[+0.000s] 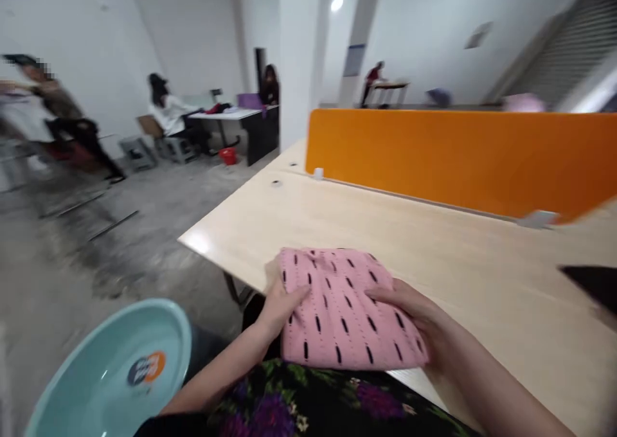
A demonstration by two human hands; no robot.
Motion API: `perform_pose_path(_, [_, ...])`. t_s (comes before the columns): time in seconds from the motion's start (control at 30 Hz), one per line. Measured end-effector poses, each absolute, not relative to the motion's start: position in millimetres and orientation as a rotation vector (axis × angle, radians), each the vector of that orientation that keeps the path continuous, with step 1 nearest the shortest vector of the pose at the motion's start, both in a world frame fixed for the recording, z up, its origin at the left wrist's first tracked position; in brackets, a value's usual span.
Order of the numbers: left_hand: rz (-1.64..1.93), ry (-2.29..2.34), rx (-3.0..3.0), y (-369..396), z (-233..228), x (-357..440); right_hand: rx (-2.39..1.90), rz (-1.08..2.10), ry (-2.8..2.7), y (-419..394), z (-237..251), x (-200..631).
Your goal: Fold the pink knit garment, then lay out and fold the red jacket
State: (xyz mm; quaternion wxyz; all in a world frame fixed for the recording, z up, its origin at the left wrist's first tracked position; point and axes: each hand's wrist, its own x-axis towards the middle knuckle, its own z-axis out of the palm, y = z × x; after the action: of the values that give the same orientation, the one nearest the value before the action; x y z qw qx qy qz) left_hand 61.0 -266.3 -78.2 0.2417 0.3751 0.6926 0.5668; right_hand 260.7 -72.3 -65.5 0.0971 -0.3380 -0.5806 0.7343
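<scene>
Both my hands hold a folded pink knit cloth with rows of dark slits, close to my body at the near edge of the table. My left hand grips its left side, thumb on top and fingers hidden underneath. On the right side, my right hand has its thumb across the top, with the other fingers mostly out of sight below. The cloth looks flat and thick, like a folded garment; its exact kind cannot be made out.
A light wooden table carries an orange divider panel. At lower left stands a light blue plastic basin with a round sticker. A dark object lies at the right. People sit at a far desk; a red bucket is beside it.
</scene>
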Motion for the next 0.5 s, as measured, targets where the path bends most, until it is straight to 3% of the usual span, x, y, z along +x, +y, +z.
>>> perform_pose_path(0.17, [1.536,2.181,0.901,-346,-81,31,-1.064,2.281,-1.796,-116,-69,205])
perform_pose_path(0.37, [1.762,2.437,0.554,-472,-80,-12,-0.571,2.411,-2.137,-189,-60,85])
perform_pose_path(0.5, [1.694,2.755,0.272,-570,-63,-25,-0.180,2.592,-2.135,-268,-58,0])
